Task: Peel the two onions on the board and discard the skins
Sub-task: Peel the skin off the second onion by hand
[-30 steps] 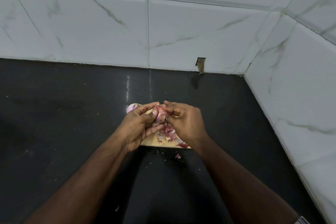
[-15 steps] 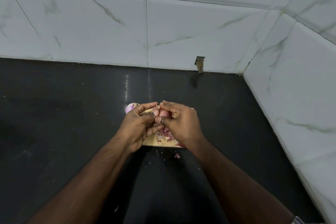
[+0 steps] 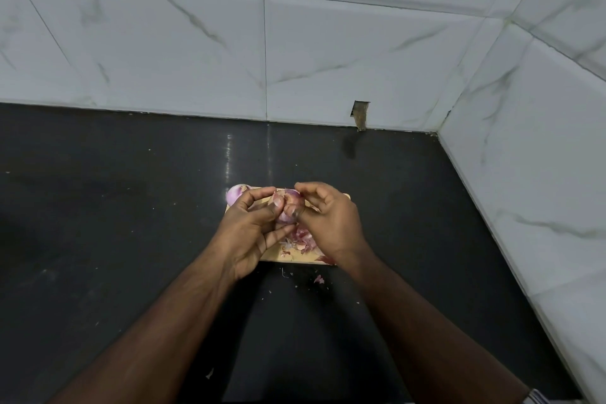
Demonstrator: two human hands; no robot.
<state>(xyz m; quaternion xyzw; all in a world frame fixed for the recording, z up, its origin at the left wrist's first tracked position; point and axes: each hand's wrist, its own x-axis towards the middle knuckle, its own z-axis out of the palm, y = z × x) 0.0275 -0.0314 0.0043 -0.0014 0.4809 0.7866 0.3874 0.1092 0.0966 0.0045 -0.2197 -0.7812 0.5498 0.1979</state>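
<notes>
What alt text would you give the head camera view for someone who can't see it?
Two bare hands peel a small reddish onion over a wooden cutting board: the left hand holds it while the right hand pinches at its skin. A second, peeled onion sits at the board's far left corner, loose skins litter the board, and a dark countertop meets white marbled tiles.

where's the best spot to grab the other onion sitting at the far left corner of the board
Take the second onion by its rounded sides, thumb on one flank and fingers on the other, coming down from above and the left. It sits at the far left corner of the board, and the left hand, which holds the onion being peeled, blocks its near right side. Only its top and left flank show.
</notes>
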